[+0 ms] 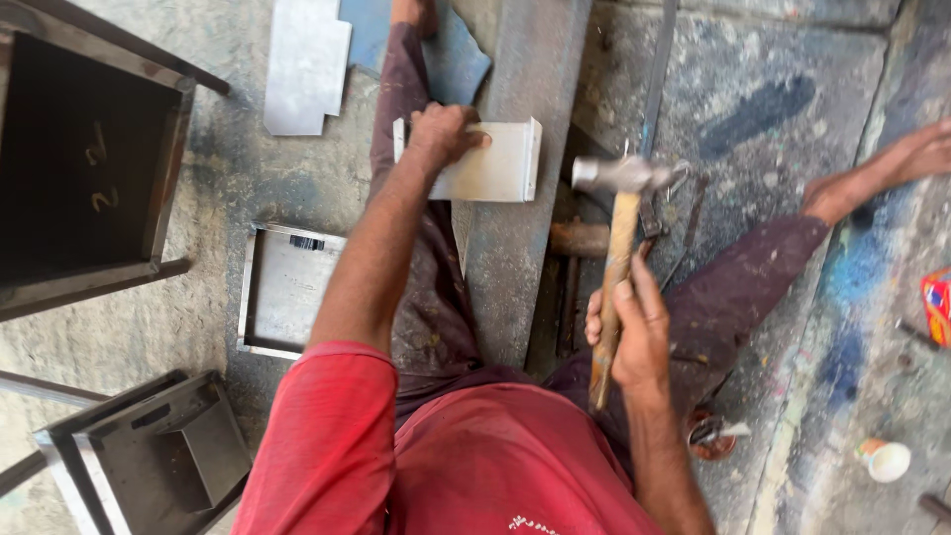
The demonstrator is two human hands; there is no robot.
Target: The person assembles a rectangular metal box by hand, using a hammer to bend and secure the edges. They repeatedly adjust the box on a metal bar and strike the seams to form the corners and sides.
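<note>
Your left hand (443,134) is closed over the top edge of a folded sheet-metal bracket (495,163), fingers curled over it, pinning it on the steel beam (515,248) that runs between your legs. The bracket sits at the far end of the beam, flanges turned up at both sides.

Your right hand (634,332) grips a wooden-handled hammer (619,233) around mid-handle. The steel head is raised just right of the bracket and isn't touching it.

On the concrete floor (763,119): a shallow sheet-metal tray (282,287) left of your left arm, a flat cut sheet (305,64) beyond it, and a dark open metal box (84,149) at the far left. More folded metal boxes (149,456) lie near the left corner. A small white cup (885,461) sits at the right.
</note>
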